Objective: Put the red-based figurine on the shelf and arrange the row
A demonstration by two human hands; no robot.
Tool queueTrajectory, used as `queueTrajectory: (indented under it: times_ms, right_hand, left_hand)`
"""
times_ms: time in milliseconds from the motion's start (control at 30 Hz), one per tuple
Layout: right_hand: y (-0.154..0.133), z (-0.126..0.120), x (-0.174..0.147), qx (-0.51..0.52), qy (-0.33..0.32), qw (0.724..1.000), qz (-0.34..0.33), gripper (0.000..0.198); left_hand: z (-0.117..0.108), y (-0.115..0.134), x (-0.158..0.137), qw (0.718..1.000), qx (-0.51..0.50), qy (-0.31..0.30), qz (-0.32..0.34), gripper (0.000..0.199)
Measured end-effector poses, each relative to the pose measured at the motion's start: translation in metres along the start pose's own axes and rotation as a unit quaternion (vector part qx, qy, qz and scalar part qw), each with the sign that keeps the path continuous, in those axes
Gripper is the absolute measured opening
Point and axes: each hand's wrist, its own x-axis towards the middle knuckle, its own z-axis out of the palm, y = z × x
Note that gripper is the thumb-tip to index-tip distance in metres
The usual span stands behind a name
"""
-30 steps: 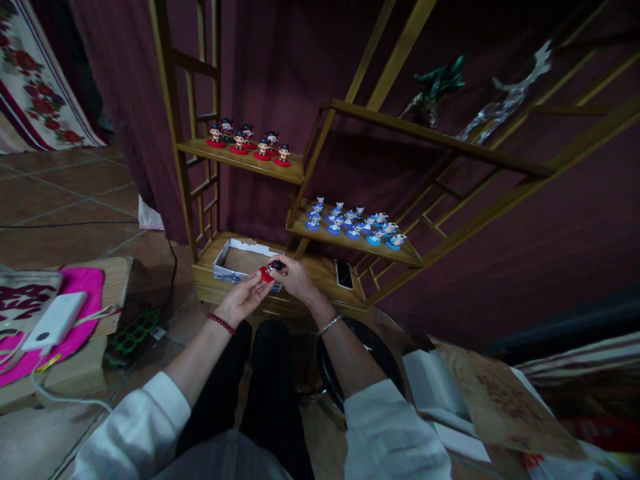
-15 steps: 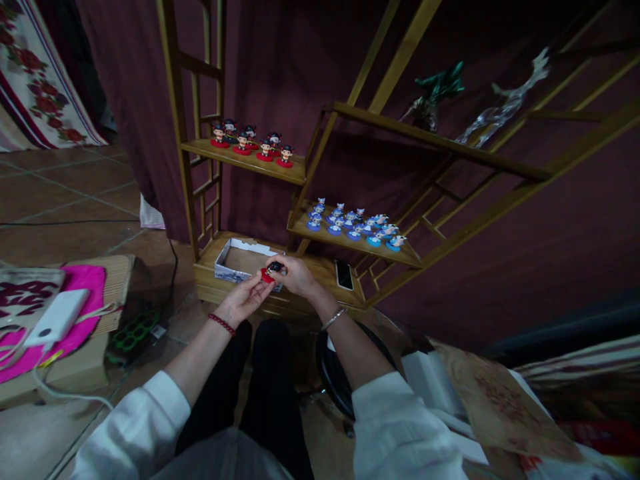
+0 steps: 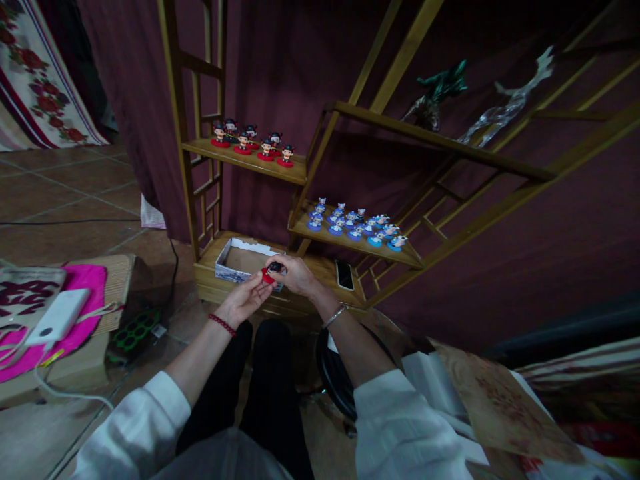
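Note:
Between my two hands is a small figurine (image 3: pixel 274 268) with a dark head and a red base. My left hand (image 3: pixel 246 299) pinches its red base from below. My right hand (image 3: pixel 295 273) has its fingers closed around the dark head from the right, hiding part of it. Just behind my hands, an open box (image 3: pixel 231 272) with patterned sides rests on the low wooden shelf (image 3: pixel 320 273). Several similar red-based figurines (image 3: pixel 243 141) stand in rows on the upper left shelf.
Several blue and purple figurines (image 3: pixel 355 231) crowd the middle shelf (image 3: pixel 410 255). A phone (image 3: pixel 344 275) lies right of my hands. Clear and green ornaments (image 3: pixel 436 93) stand higher up. A black stool (image 3: pixel 333 373) is by my right arm; a white power bank (image 3: pixel 63 317) lies left.
Almost nothing differs. Both hands keep hold of the figurine in nearly the same place, and the view has shifted very slightly.

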Motion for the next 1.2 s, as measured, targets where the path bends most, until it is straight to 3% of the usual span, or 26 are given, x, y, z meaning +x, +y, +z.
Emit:
queueTrajectory:
  times_ms: [533,933,1200]
  right_hand:
    - [0.004,0.006,0.002,0.029,0.004,0.998,0.052,0.017]
    - [0.016,0.012,0.004,0.020,-0.005,1.000,0.023,0.023]
    - [0.026,0.019,0.006,0.112,-0.026,0.991,0.062,0.033]
  left_hand:
    - [0.001,-0.001,0.001,0.999,-0.024,0.014,0.028,0.014]
    - [-0.003,0.000,0.002,0.998,-0.050,0.011,-0.037,0.017]
    - [-0.004,0.000,0.002,0.998,-0.041,0.004,-0.041,0.017]
